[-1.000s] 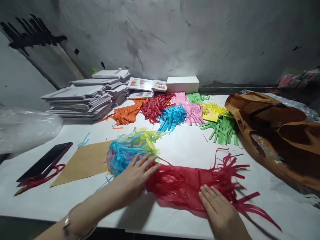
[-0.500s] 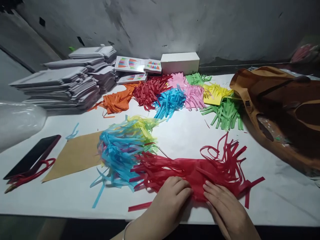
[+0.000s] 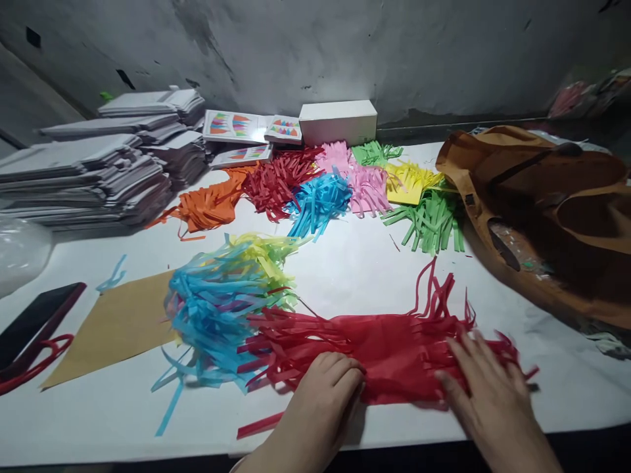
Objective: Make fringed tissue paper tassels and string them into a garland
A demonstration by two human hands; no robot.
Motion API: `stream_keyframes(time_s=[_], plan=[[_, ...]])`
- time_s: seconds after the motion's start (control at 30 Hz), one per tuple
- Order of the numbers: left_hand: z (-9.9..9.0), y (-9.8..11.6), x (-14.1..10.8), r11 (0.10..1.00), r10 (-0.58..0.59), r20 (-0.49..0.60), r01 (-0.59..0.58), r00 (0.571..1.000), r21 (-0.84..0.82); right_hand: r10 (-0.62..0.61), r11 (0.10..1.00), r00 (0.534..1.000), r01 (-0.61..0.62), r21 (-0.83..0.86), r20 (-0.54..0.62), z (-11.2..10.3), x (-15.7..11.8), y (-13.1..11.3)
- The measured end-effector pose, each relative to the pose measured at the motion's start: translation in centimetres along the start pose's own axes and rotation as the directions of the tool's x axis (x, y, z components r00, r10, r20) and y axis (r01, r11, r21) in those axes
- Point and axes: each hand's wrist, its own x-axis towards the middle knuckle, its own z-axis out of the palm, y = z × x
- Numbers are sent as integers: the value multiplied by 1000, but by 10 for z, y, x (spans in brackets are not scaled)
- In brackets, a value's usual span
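A sheet of red tissue paper, cut into fringe at both ends, lies across the white table in front of me. My left hand is closed at the sheet's near edge, fingers curled together over it; the fingertips are partly hidden. Over the right-hand fringe, my right hand lies with its fingers spread, slightly blurred by motion. Left of the red sheet is a heap of blue and yellow tissue strips, whose side touches the red fringe.
Fringed bundles sit at the back: orange, dark red, blue, pink, yellow and green. Brown bag stands right. Envelope-like stacks, brown sheet and phone are left; white box behind.
My right hand has moved right, away from the middle of the sheet, and spread its fingers over the fringe. The sheet's middle lies flatter and more exposed. The view has shifted right.
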Motion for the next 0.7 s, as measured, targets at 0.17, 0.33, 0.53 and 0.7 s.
stream_keyframes(time_s=[0.17, 0.33, 0.53, 0.7], plan=[[-3, 0, 3, 999, -24, 1, 24, 1000, 21, 244, 970, 951, -243, 26, -191, -31, -1, 1], [-4, -3, 3, 1000, -10, -43, 10, 999, 4, -322, 861, 927, 372, 348, -194, -38, 28, -43], [-5, -5, 8, 979, -205, -56, 203, 977, -25, -227, 754, 972, 139, 642, 57, -19, 56, -33], [-12, -8, 36, 909, -408, 53, 401, 911, 109, -83, 839, 947, -102, 535, 310, -17, 77, -37]])
